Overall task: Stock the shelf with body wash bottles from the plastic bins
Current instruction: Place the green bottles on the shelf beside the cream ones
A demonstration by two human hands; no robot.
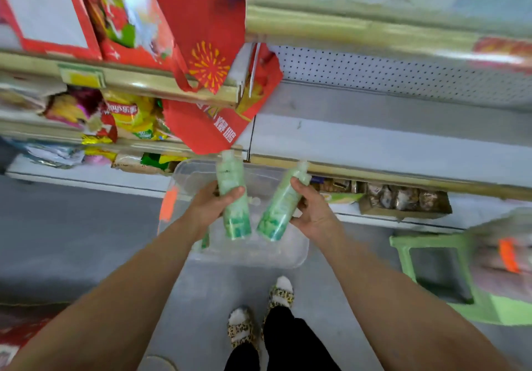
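left hand (214,203): fingers curled round the middle of the left bottle (237,221), thumb across its front
left bottle: nearly upright, cap pointing up toward the shelf; cap end sticks out above the hand, base well below it
right hand (312,209): clamped on the right bottle (276,215), thumb over its shoulder near the cap, fingers behind
right bottle: tilted, cap up and to the right, most of the body hanging down-left of the grip
the pair: side by side, bases close but apart, both held over the bin
bin (288,261): clear plastic, on the floor against the shelving, orange tag on its left wall
third bottle (205,241): lying in the bin, mostly hidden under the left wrist
shelf (374,146): grey board above and behind the bin, just beyond the caps
stool (431,255): green, off to the right, carrying a blurred second bin (512,244)
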